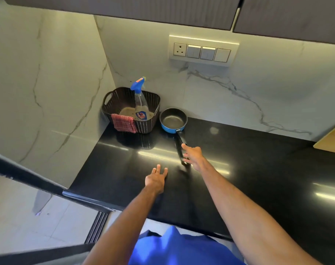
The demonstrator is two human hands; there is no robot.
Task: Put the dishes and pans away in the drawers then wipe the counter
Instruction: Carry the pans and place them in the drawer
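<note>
Reaching over the black bench (239,159) with two bare hands. One blue saucepan (173,120) upright just right of the one dark basket (144,127), its black handle (177,141) running forward past the basket's front. Right hand (194,155) at the handle's end, fingers (184,147) spread, uncurled, gripping nothing. Left hand (156,178) well in front of the basket, fingers straight, flat on the bench. Inside the basket, one spray bottle (140,107); over its front rim, one red checked cloth (123,123).

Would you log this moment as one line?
right hand open at black handle of small blue saucepan | left hand open over black counter
</note>
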